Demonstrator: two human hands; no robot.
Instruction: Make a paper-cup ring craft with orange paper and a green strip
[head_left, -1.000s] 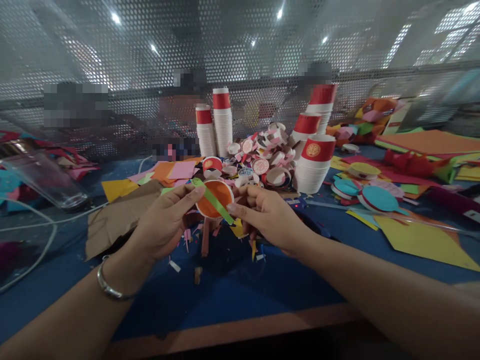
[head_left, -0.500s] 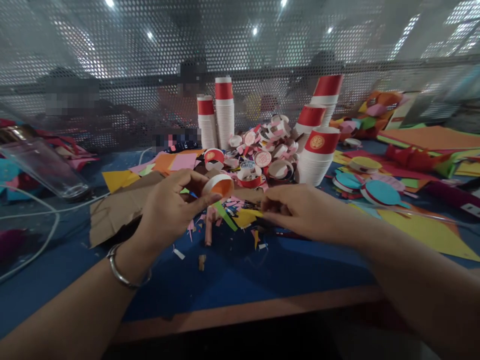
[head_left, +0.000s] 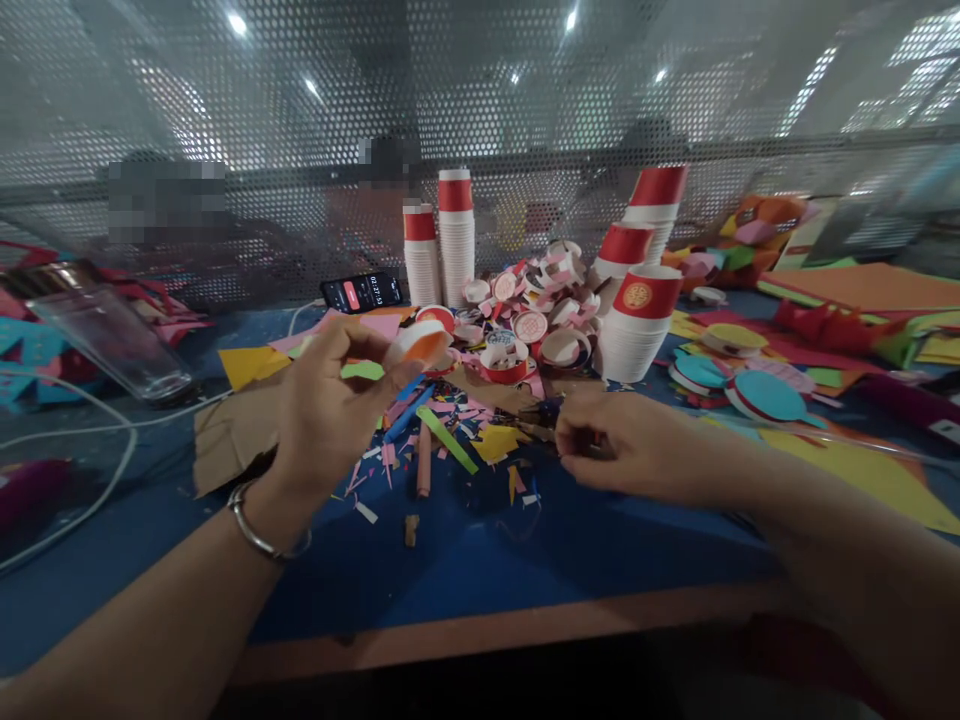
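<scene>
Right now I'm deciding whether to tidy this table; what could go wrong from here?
The left hand pinches a shallow, round white paper piece with an orange face; too tight a squeeze might bend it.
A stack of red and white paper cups stands beyond the right hand, so a bump could topple it.
The narrow green paper strip lies among coloured paper scraps and might get swept away.

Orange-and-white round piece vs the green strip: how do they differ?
Shape: the orange-and-white round piece is circular; the green strip is long and narrow.
Color: the round piece is white and orange; the strip is light green.
Place: the round piece is held up in the left hand; the strip lies among scraps on the table.
</scene>
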